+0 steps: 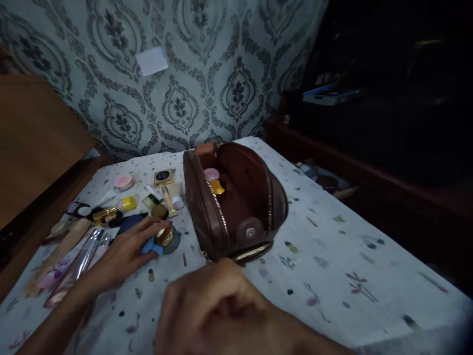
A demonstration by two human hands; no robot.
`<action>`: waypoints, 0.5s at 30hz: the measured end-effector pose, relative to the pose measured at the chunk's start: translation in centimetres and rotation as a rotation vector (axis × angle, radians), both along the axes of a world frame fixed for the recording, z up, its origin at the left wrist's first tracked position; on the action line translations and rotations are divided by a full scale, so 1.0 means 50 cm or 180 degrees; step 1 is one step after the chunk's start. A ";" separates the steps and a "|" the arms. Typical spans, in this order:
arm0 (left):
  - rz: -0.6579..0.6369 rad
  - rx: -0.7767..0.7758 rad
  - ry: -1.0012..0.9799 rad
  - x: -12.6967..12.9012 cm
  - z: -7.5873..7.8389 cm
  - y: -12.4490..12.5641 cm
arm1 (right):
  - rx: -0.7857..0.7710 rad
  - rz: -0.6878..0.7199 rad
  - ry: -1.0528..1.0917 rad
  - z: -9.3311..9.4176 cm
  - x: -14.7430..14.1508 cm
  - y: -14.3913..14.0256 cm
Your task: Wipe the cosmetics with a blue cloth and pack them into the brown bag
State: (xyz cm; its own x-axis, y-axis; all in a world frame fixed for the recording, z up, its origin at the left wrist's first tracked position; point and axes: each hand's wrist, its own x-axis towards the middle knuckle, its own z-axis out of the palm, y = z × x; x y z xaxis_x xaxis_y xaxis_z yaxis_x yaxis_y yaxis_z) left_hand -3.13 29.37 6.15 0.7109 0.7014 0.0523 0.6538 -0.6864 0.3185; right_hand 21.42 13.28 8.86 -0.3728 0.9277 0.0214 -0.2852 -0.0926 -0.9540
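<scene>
1. well, nearest is the right hand (pixel 214 310), blurred, fingers curled into a loose fist just in front of the brown bag (pixel 202 212); whether it clasps anything, i cannot tell.
2. beside the left forearm lies a silver tube (pixel 79 264). the left hand (pixel 127 249) has its fingers over a small jar (pixel 173 242) and its thumb against a blue piece (pixel 151 246); how firmly it grasps either, i cannot tell.
3. that jar stands just left of the brown bag, on the printed cloth (pixel 325 276). it looks smooth and rigid, probably light but slippery, perhaps breakable; its sides seem a surer hold than its gold lid (pixel 166 235).
4. the brown bag gapes unzipped, a pink round item (pixel 212 174) and a yellow item (pixel 217 187) inside. it seems soft-sided, best held by its rim.
5. farther back sit a yellow-capped bottle (pixel 127 203), a gold compact (pixel 163 177) and a pink pot (pixel 123 182), likely light.
6. farthest, a white card (pixel 152 61) shows against the patterned wall (pixel 236 93).
</scene>
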 end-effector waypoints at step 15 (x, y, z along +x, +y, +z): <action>0.0679 0.0098 -0.0699 -0.014 -0.044 -0.028 | 0.0910 -0.0895 -0.2104 -0.080 -0.107 0.140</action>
State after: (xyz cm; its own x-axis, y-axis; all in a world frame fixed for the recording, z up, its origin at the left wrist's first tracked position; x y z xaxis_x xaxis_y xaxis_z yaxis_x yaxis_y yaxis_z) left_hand -3.85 27.95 3.95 0.5170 0.8293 0.2119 0.7020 -0.5525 0.4493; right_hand 16.06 20.30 4.85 -0.1427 0.9813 0.1295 0.3758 0.1747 -0.9101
